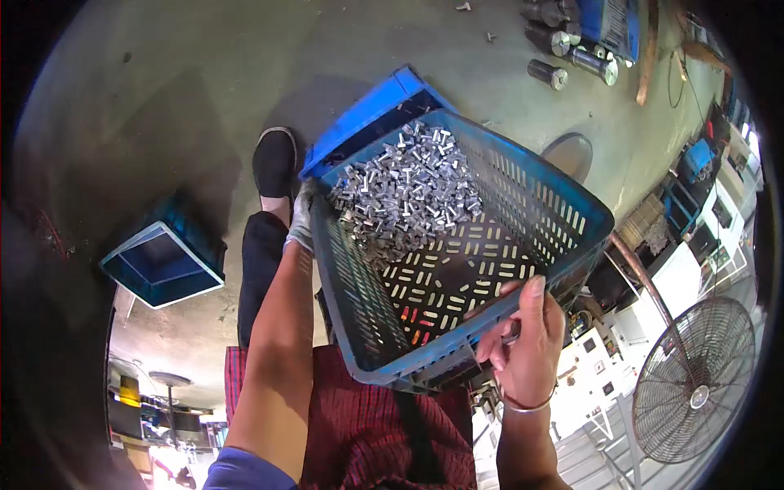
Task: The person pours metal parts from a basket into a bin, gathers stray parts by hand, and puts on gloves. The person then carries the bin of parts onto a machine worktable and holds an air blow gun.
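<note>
A dark blue-green slotted plastic basket (453, 282) is in front of my body. Small silvery bolt-like metal parts (416, 184) are heaped at its far end, while the near half of its floor shows bare slots. My left hand (302, 216), in a pale glove, grips the basket's left side near the far corner; its fingertips are partly hidden. Closed around the near right rim is my bare right hand (527, 347), thumb on top and fingers curled. A brighter blue bin (367, 126) sits just beyond and partly behind the basket's far end.
Another blue-green crate (163, 265) stands on the floor to the left. A dark shoe (275, 159) is beside the blue bin. Metal cylinders (572, 61) lie at the upper right. A large fan (698, 392) stands at the lower right.
</note>
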